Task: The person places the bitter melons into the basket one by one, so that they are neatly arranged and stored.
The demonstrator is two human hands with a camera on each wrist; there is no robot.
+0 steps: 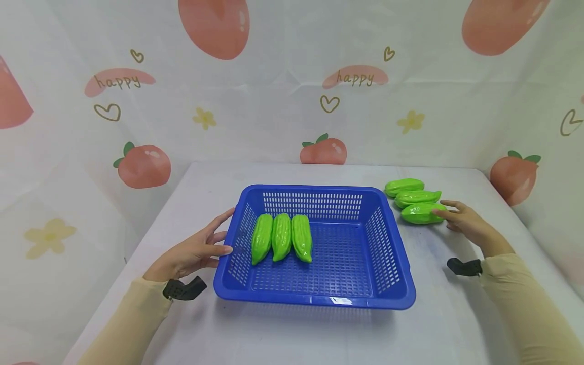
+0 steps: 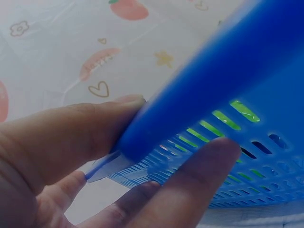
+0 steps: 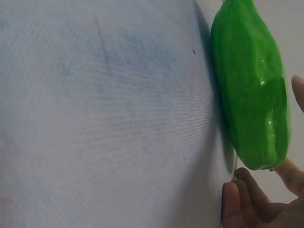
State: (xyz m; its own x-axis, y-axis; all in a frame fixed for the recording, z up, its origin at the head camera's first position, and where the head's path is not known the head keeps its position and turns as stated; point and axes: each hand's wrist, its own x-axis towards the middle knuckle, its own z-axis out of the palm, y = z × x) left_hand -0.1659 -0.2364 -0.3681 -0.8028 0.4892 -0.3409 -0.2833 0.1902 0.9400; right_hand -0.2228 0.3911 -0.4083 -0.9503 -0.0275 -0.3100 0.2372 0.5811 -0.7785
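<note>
A blue plastic basket (image 1: 310, 300) stands on the table with three bright green bitter melons (image 1: 282, 237) side by side in its left part. My left hand (image 1: 193, 252) grips the basket's left side, thumb at the rim and fingers against the slotted outer wall (image 2: 256, 175). Beyond the basket's right side lie three more bitter melons in a staggered row. At the nearest bitter melon (image 1: 421, 214) my right hand (image 1: 472, 228) is low over the table, fingers spread around its right end. In the right wrist view the fingertips are close by this bitter melon (image 3: 251, 90).
The farthest bitter melon (image 1: 404, 187) and the middle one (image 1: 417, 198) lie just behind the nearest. A white cloth covers the table (image 1: 274, 334). Behind it hangs a fruit-print curtain (image 1: 274, 111). Each wrist carries a black camera mount (image 1: 184, 289).
</note>
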